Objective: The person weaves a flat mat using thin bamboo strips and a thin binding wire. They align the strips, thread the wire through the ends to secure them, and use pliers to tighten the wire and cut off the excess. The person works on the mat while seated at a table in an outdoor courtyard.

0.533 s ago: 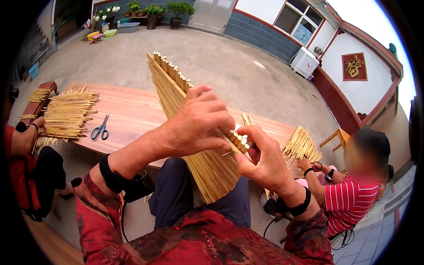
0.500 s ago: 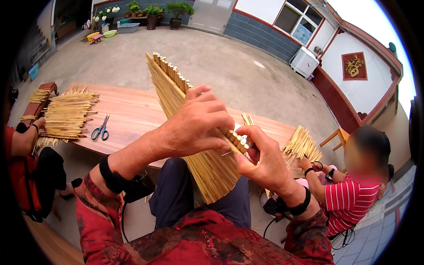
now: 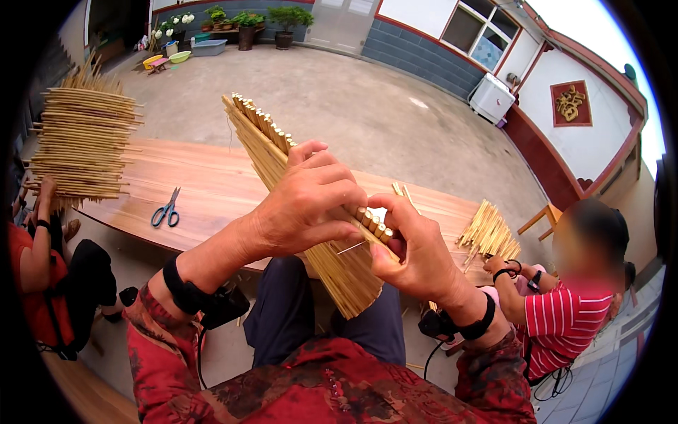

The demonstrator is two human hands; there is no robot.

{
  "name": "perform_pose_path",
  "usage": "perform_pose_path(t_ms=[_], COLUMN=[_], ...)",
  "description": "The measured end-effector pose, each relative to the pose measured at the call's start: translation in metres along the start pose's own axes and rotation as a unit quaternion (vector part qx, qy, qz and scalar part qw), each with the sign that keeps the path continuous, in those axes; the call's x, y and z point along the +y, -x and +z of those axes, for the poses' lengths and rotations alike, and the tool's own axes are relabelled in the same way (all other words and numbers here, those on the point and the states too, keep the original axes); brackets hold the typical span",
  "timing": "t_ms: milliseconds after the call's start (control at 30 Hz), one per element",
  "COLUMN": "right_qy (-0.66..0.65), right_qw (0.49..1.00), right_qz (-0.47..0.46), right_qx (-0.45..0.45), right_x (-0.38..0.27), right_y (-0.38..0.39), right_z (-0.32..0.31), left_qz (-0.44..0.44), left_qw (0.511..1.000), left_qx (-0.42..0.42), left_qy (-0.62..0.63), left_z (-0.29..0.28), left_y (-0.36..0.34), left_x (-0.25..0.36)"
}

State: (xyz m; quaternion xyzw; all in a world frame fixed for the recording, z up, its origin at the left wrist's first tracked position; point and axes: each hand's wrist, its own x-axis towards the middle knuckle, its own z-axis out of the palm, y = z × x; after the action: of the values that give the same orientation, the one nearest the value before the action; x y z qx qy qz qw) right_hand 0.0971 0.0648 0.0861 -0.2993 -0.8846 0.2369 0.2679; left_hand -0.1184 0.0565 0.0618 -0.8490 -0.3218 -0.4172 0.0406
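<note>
My left hand point(image 3: 307, 201) is clamping the stalk mat point(image 3: 347, 283); my right hand point(image 3: 422, 247) is pinching its near end; the needle point(image 3: 350, 249) is slanting down-left, its upper end nearer the right.

Stalk panel point(image 3: 346, 283) above the lap point(image 3: 286, 304), in left hand point(image 3: 311, 201) and right hand point(image 3: 420, 251), table point(image 3: 219, 173) beyond, scissors point(image 3: 171, 203) on its left part, stalk mat point(image 3: 85, 141) at far left, loose stalks point(image 3: 489, 232) at the table's right end, potted plants point(image 3: 246, 30) by the back wall point(image 3: 417, 60)

A yellow stalk panel point(image 3: 346, 284) (pale cut ends point(image 3: 263, 119) showing) tilts diagonally, 1 needle point(image 3: 350, 248) alongside.
</note>
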Motion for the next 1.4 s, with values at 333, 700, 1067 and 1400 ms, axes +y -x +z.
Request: perform_pose_path(t_ms=[333,700,1067,1400], right_qy=[0.189,0.493,0.250,-0.460], right_qw=[0.939,0.727,0.751,0.878], right_qz=[-0.268,-0.471,-0.611,-0.072], right_qx=[0.104,0.077,0.025,0.105], right_x=[0.019,0.037,0.012,0.056], right_y=[-0.013,-0.031,-0.041,0.009], right_z=[-0.001,-0.032,-0.016,0.037], left_qz=[0.000,-0.032,-0.018,-0.099], left_qw=[0.996,0.995,0.980,0.964], left_qx=[0.042,0.001,0.099,0.055], left_qy=[-0.074,-0.091,-0.172,-0.241], left_z=[0.005,0.026,0.039,0.046], left_y=[-0.003,-0.028,-0.050,-0.027], left_x=[-0.007,-0.017,-0.025,-0.029])
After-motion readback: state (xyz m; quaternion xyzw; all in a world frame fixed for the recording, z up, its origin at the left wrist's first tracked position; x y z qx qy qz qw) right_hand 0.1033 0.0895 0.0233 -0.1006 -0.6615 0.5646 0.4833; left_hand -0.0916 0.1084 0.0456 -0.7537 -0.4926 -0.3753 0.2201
